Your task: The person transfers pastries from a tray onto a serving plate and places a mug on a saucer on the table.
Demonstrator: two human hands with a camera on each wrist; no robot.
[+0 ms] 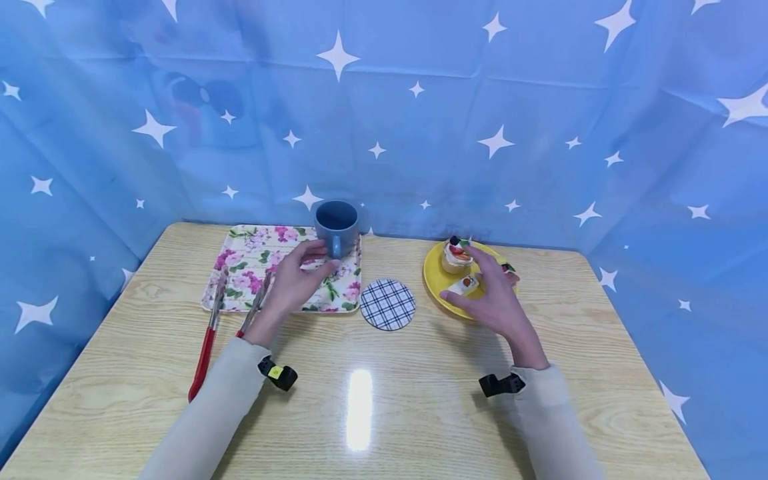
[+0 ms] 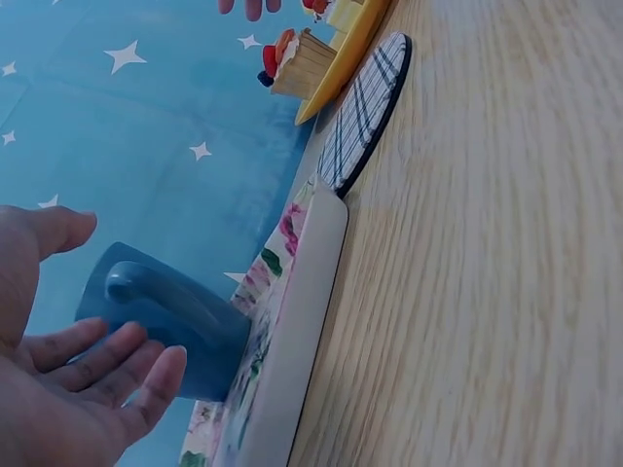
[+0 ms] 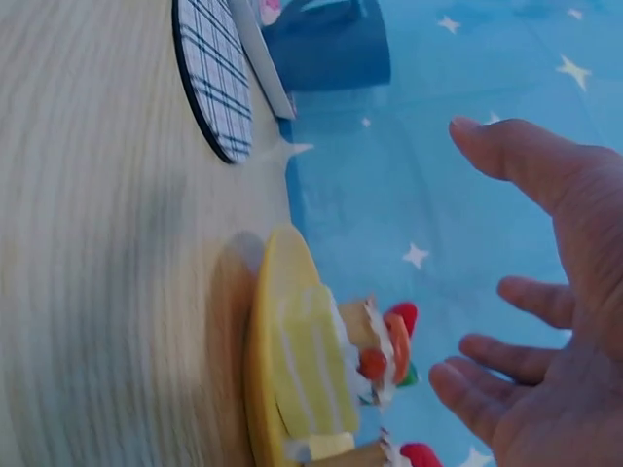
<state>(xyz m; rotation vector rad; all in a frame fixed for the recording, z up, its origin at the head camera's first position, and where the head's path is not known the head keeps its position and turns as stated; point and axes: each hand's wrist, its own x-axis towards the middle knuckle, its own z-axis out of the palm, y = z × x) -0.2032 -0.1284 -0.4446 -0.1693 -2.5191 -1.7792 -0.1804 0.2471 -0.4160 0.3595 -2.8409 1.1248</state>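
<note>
A blue mug stands upright at the back right of a floral tray, its handle facing the person. Close to that handle is the left hand, thumb and fingers spread apart; in the left wrist view nothing lies in its palm. The right hand hovers over a yellow plate, with its fingers loosely parted and holding nothing. On the plate sit a fruit-topped cupcake and a slice of layered cake. Another fruit-topped piece is partly hidden behind the right hand.
A round checked coaster lies between tray and plate. Red-handled metal tongs rest with their tips on the tray, partly under the left arm. A blue curtain with white stars hangs right behind the wooden table.
</note>
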